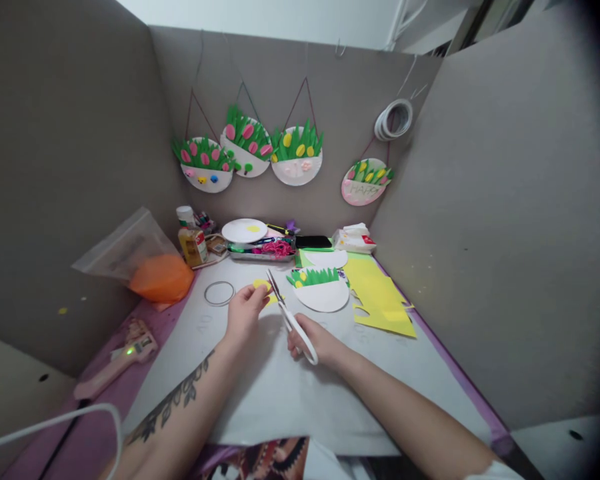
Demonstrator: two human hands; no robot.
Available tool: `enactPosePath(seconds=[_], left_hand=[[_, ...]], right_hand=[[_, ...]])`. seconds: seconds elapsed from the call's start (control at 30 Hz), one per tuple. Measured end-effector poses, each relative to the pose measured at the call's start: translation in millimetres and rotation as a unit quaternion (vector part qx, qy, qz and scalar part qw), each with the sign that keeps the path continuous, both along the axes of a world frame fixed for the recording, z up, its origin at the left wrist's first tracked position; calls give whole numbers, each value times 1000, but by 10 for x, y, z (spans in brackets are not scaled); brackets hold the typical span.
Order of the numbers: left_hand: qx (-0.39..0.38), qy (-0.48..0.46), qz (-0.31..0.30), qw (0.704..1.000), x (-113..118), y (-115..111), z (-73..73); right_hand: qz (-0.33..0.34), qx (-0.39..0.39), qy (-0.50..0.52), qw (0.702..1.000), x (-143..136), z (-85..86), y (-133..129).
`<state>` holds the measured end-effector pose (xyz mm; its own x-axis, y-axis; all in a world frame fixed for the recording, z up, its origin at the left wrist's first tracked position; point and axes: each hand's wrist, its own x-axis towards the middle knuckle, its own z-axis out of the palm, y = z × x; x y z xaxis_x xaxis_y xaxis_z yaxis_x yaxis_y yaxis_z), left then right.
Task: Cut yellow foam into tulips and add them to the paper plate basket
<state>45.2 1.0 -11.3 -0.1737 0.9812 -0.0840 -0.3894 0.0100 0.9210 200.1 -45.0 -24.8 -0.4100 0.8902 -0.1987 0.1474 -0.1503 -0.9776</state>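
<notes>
My left hand (246, 308) pinches a small piece of yellow paper (261, 285) above the white table cover. My right hand (311, 337) is closed round the white handles of a pair of scissors (291, 319). Their blades point up and away, slightly parted, close to the right side of the yellow paper. Another bit of yellow paper shows just behind the left fingertips. Beyond the scissors lies a paper-plate basket (322, 297) with green paper grass and a few yellow pieces. To its right rests a cut yellow sheet (380, 297).
A grey ring (219, 293) lies left of my left hand. Farther left are a glue bottle (193, 243), an orange-filled bag (163, 277) and a pink glue gun (123, 363). A supply tray (261, 254) stands at the back. Several finished plate baskets (297, 172) hang on the grey wall.
</notes>
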Motion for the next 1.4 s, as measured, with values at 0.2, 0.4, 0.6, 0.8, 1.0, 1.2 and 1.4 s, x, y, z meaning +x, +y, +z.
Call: enactPosePath(seconds=[0.2, 0.4, 0.6, 0.8, 1.0, 1.2, 1.4], left_hand=[[2, 3, 2, 1000, 12, 4, -29], [9, 5, 5, 1000, 5, 33, -64], [18, 29, -3, 999, -19, 29, -69], [28, 47, -3, 998, -38, 39, -73], [25, 63, -14, 998, -67, 49, -29], [11, 58, -26, 998, -96, 64, -13], [12, 66, -46, 997, -128, 77, -24]], right_hand=[[11, -18, -6, 1000, -10, 19, -4], [15, -19, -7, 1000, -4, 24, -13], [33, -3, -8, 999, 11, 49, -32], [32, 2, -12, 999, 15, 28, -28], [42, 14, -11, 999, 50, 8, -16], [53, 19, -14, 998, 97, -1, 2], [66, 22, -35, 997, 132, 35, -3]])
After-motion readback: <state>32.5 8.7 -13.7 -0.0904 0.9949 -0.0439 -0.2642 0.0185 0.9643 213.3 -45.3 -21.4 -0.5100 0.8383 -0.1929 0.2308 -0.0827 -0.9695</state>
